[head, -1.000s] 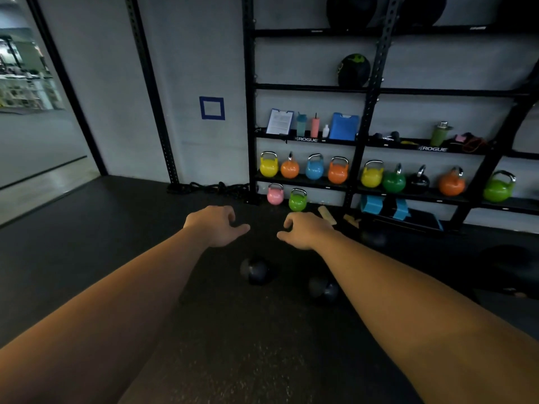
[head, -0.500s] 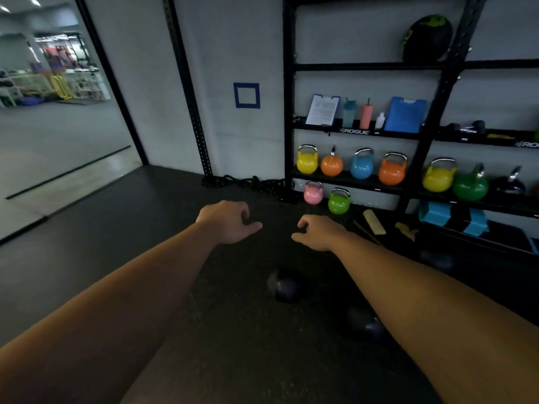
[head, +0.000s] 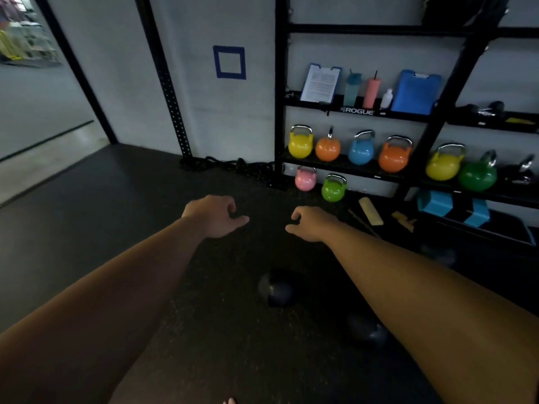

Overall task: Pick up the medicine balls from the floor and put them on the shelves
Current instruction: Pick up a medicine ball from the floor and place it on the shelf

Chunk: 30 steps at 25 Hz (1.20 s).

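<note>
Two dark medicine balls lie on the black rubber floor. One ball (head: 276,288) rests between my forearms, below both hands. A second ball (head: 368,330) is partly hidden behind my right forearm. A third dark ball (head: 439,252) is faintly visible further right near the rack. My left hand (head: 214,215) and my right hand (head: 310,224) are stretched forward side by side above the floor. Both hold nothing, with loosely curled, separated fingers. The black shelf rack (head: 347,29) stands against the wall ahead on the right.
Coloured kettlebells (head: 361,148) fill the low shelf. A pink kettlebell (head: 305,179) and a green one (head: 334,188) stand on the floor. Clipboards and bottles (head: 372,90) sit higher up. A coiled rope (head: 230,166) lies by the wall. Blue blocks (head: 434,201) lie at the right.
The view has moved closer to the rack and swung left, so the shelves look larger. Both hands stay outstretched and empty. The balls now appear lower in view.
</note>
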{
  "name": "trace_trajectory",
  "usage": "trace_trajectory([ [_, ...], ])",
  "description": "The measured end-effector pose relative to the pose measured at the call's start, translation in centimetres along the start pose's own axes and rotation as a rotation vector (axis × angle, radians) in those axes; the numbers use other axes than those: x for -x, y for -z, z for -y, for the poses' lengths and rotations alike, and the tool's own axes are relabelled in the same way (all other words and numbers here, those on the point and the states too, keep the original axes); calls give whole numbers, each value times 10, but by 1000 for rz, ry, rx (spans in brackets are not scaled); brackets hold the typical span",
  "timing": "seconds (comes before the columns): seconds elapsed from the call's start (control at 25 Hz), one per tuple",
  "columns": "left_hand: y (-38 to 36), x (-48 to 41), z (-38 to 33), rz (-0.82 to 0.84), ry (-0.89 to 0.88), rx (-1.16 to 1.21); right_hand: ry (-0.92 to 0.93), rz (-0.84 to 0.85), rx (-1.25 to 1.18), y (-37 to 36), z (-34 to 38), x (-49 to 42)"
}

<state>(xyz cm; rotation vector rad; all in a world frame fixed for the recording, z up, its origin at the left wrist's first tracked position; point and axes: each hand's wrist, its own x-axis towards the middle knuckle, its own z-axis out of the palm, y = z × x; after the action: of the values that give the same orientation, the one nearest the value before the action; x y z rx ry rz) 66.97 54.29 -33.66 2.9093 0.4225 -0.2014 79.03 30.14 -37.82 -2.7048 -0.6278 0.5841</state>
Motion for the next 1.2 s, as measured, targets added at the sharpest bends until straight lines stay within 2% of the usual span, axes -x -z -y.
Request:
trace_trajectory([
  [0.24,-14,-132,33,118,-70,7,-152,21,-150,-11,0,-94],
  [0.4,-48,-212,12,248,-98,4,-265,70,-143,-18,-21,-148],
  [0.56,-81,-289,-14,273,-129,55,-293,91,-117,-16,-53,-223],
  [0.84,-125,-406,-4,348,17,65,-363,257,-147,-32,-112,-351],
  [1.0,-204,-460,7,453,80,149,-484,291,-243,-87,-147,-412],
  [1.2,-363,-510,38,623,120,201,-619,347,-334,-224,-194,-480],
])
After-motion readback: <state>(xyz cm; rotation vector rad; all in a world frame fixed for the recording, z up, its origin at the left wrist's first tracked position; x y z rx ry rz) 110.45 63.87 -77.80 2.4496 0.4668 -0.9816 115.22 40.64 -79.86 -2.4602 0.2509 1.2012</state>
